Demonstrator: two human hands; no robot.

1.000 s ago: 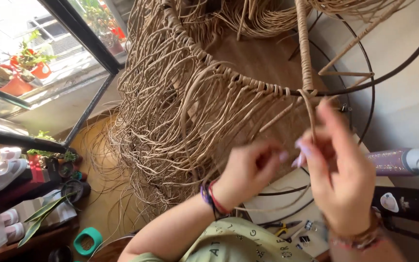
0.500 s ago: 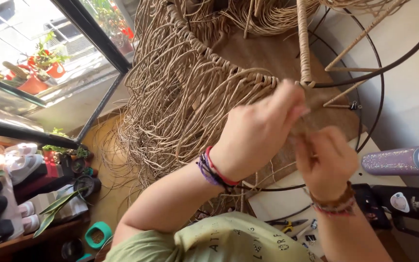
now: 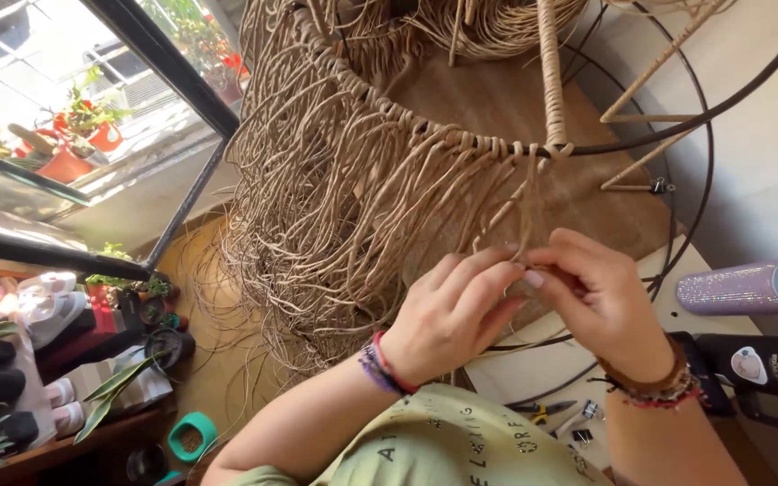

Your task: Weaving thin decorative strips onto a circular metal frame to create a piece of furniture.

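Observation:
A dark metal hoop (image 3: 641,144) hangs in front of me, with many tan fibre strands (image 3: 335,216) knotted along its rim and hanging down. A wrapped tan spoke (image 3: 549,72) runs up from the rim. My left hand (image 3: 452,310) and my right hand (image 3: 601,297) meet just below the rim, fingertips pinched together on one tan strand (image 3: 526,211) that comes down from the last knot. Both wrists wear bracelets.
A glittery purple bottle (image 3: 740,288) and a black bottle (image 3: 767,364) lie at the right. Small pliers and clips (image 3: 556,414) lie on the white table. Potted plants (image 3: 74,144) stand beyond the window at left, and shoes and plants (image 3: 38,324) crowd the floor.
My hands came down from the hoop's rim, where the left hand was raised, and now pinch the strand together lower down. The view has shifted slightly.

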